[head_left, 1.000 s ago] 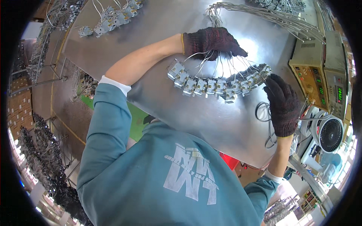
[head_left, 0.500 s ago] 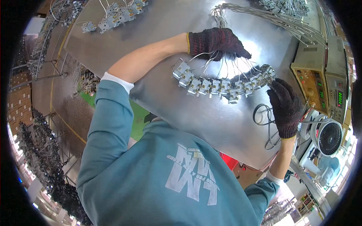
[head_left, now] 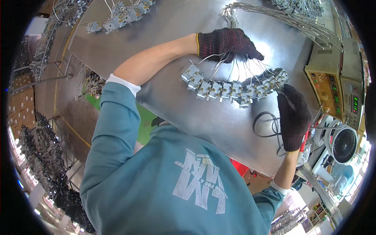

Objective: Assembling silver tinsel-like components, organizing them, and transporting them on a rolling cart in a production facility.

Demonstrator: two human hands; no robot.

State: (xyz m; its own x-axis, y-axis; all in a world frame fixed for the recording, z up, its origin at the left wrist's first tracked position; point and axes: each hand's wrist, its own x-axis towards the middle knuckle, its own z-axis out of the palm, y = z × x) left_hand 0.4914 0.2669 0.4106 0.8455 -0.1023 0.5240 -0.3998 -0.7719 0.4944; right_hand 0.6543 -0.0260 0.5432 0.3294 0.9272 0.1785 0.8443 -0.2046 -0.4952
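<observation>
A bundle of thin white wires point(head_left: 232, 18) is gripped in my left hand point(head_left: 231, 44), in a dark knitted glove. From under that hand the wires fan out to a curved row of small silvery metal-cased parts point(head_left: 215, 89) with brass-coloured bits. At the row's right end is my right hand point(head_left: 293, 115), gloved alike. Its fingers are drawn together beside the last part; what they hold, if anything, is hidden. A red lead point(head_left: 305, 140) shows behind its wrist.
Two bench instruments point(head_left: 325, 92) with lit green displays stand at the right, near a fan point(head_left: 344, 144). A dark cable point(head_left: 261, 124) loops on the metal table point(head_left: 188, 117). More wired parts point(head_left: 127, 15) lie far left, others point(head_left: 299, 9) far right.
My right hand has shifted slightly down and left, still by the row's right end. The dark cable's loop has moved left, and an instrument display has changed. My left hand keeps its grip.
</observation>
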